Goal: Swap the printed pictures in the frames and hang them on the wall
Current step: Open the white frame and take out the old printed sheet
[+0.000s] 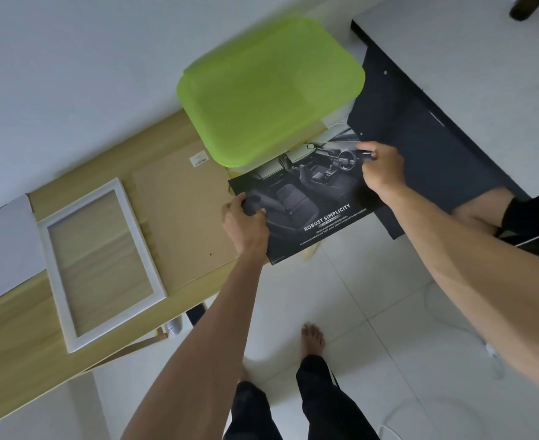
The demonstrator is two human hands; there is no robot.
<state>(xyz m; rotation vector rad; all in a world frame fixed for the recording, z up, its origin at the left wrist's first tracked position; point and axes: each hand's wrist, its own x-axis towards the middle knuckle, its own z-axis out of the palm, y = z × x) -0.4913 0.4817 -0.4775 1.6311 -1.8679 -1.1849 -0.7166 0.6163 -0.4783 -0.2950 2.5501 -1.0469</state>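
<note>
A dark printed picture (309, 198) of a car interior, lettered "ROBUST SIMPLICITY", is held over the right end of the wooden table (14, 341). My left hand (246, 223) pinches its left edge, thumb on top. My right hand (382, 169) grips its upper right corner. A white picture frame (57, 290) lies flat on the table to the left, with the wood showing through it. Between the frame and the picture lies a brown backing board (182, 223).
A lime-green plastic lid (271, 90) covers a box behind the picture. A dark cabinet (420, 144) stands to the right, with another person's leg (481, 211) beside it. My bare feet (314, 339) stand on white floor tiles. A white wall runs behind the table.
</note>
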